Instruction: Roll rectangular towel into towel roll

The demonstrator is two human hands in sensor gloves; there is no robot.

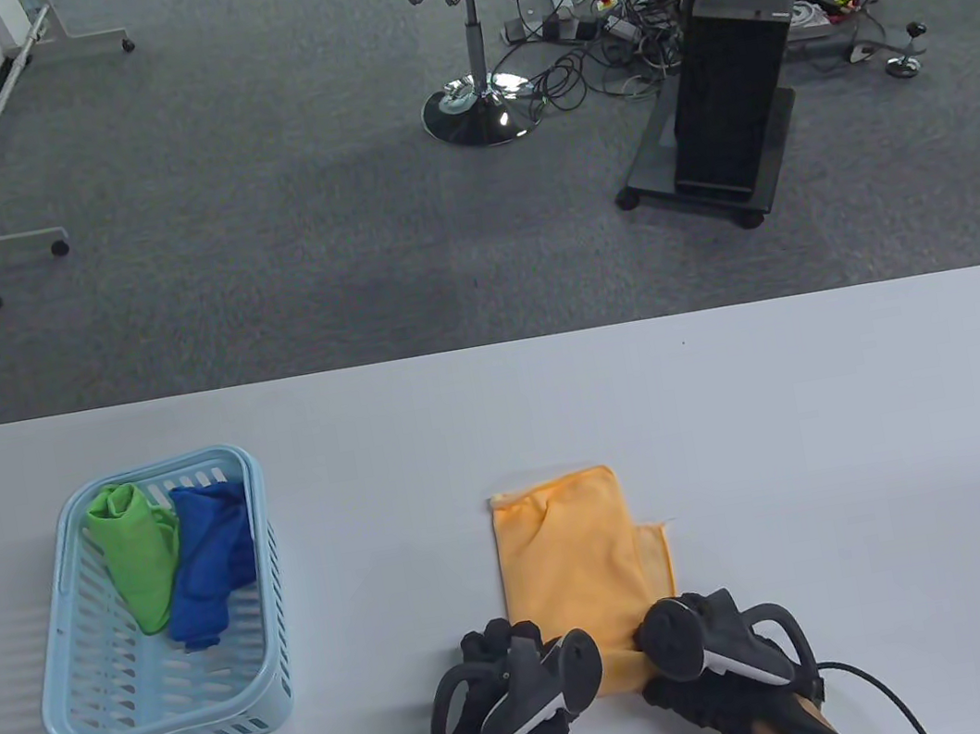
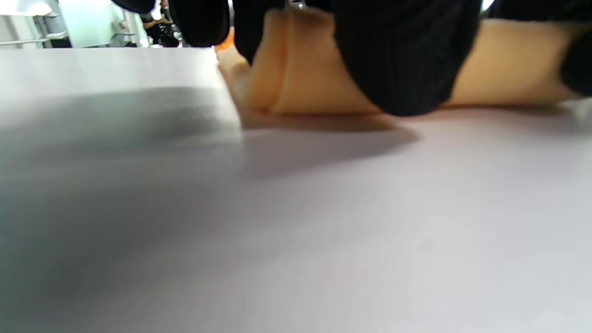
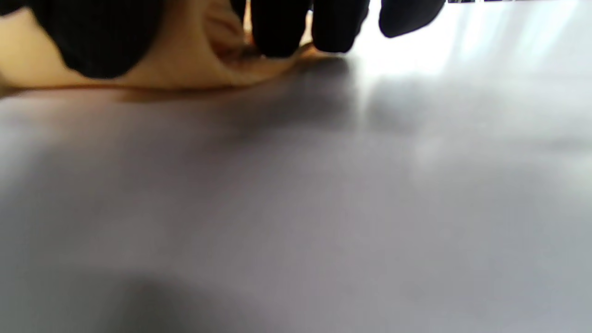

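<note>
An orange towel (image 1: pixel 569 560) lies folded into a long strip on the white table (image 1: pixel 840 440), its near end curled up into a small roll. My left hand (image 1: pixel 514 677) grips the left side of that rolled end, and my right hand (image 1: pixel 696 647) grips the right side. In the left wrist view my gloved fingers (image 2: pixel 402 60) press on the rolled orange cloth (image 2: pixel 314 78). In the right wrist view my fingers (image 3: pixel 296 27) hold the orange roll (image 3: pixel 194 60) against the table. The trackers hide the fingertips in the table view.
A light blue plastic basket (image 1: pixel 83 679) stands at the left of the table, holding a green towel (image 1: pixel 137 557) and a blue towel (image 1: pixel 209 564). The table's far edge (image 1: pixel 487 347) borders grey carpet with a chair and a desk stand beyond.
</note>
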